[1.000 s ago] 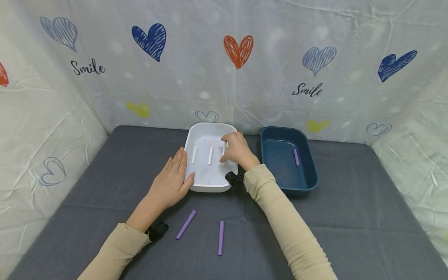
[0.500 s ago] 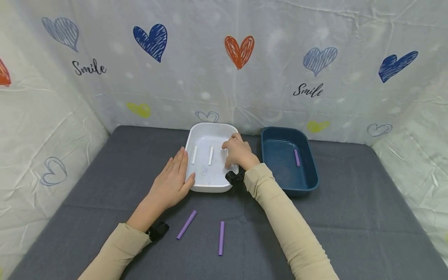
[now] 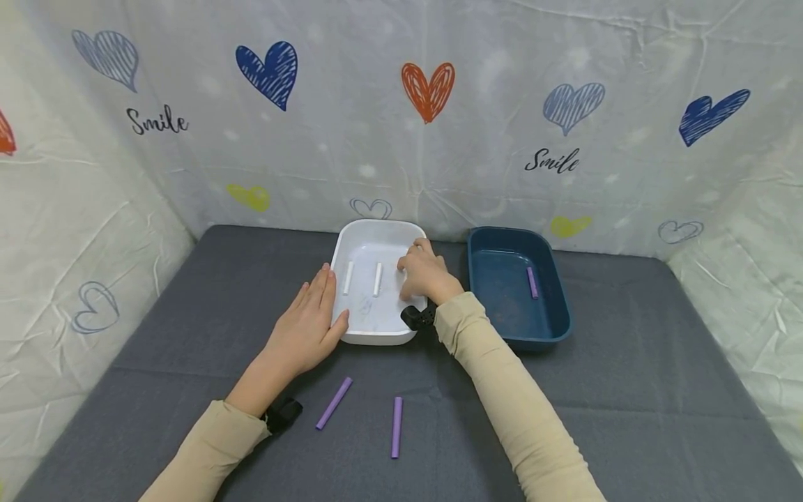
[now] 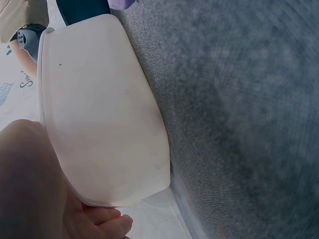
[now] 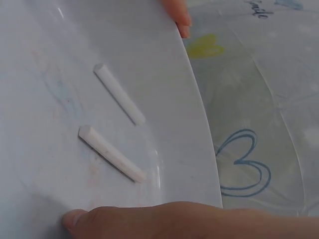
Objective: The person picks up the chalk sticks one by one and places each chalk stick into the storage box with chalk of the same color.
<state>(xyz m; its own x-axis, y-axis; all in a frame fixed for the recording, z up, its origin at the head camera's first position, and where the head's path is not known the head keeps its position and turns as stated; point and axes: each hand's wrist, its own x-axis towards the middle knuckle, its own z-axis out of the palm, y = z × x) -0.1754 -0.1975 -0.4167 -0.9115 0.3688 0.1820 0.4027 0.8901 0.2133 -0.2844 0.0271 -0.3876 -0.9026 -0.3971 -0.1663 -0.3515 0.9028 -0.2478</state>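
Note:
Two white chalk sticks (image 3: 378, 279) (image 5: 112, 153) lie side by side in the white tray (image 3: 383, 336). My left hand (image 3: 307, 324) rests with long, straight fingers along the tray's left wall; the left wrist view shows its fingers curving past the tray's end. Inside the tray's right part is my right hand (image 3: 429, 273), fingers bent down and thumb toward the near side. A third chalk stick is hidden by this hand, and I cannot tell whether its fingers grip it. The right thumb (image 5: 149, 220) crosses the bottom of the right wrist view.
A dark blue tray (image 3: 511, 338) stands to the right, holding one purple chalk stick (image 3: 532, 282). Two more purple chalk sticks (image 3: 334, 403) (image 3: 396, 427) lie on the grey cloth (image 3: 633, 390) in front. A white curtain (image 3: 351, 139) with printed hearts hangs behind.
My right hand has shifted slightly right toward the tray's right wall, and the white chalk stick between its thumb and fingers has gone out of sight. The left hand stays put.

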